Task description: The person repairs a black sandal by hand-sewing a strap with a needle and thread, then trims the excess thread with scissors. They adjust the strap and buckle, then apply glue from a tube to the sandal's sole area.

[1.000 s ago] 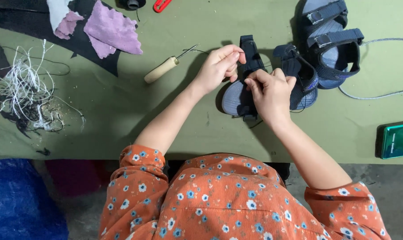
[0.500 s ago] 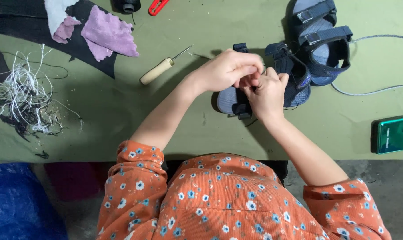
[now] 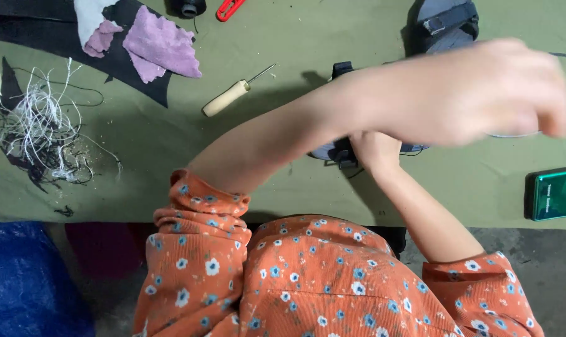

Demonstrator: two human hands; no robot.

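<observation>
Your left hand [image 3: 482, 93] is sweeping up and across toward the right, blurred and close to the camera, its fingers curled together as if pinching something thin; no thread is showing between them, so whether they are gripping anything cannot be told. Your right hand [image 3: 373, 150] is lying under that forearm, pressing down on the dark sandal [image 3: 340, 150] on the desk [image 3: 283, 181]; the fingers are hidden, so their spread cannot be told either. Only the sandal's heel end and a dark strap [image 3: 341, 68] above your arm are peeking out.

Judging by this, you are pulling a stitch through the sandal, with one hand drawing away while the other is steadying the work. The next move calls for keeping the sandal pinned flat and bringing the pulling hand back down to it without letting the line go slack.

Further out, a second sandal [image 3: 442, 25] is resting near the top edge, and a wooden-handled awl [image 3: 228, 98] is lying to the left, well apart from your hands. A green phone [image 3: 556, 192] is sitting at the right edge. Purple and white fabric scraps [image 3: 158, 47] are lying on a black piece at upper left, a tangle of white thread [image 3: 36, 131] below them, and red-handled snips [image 3: 230, 7] at the top.
</observation>
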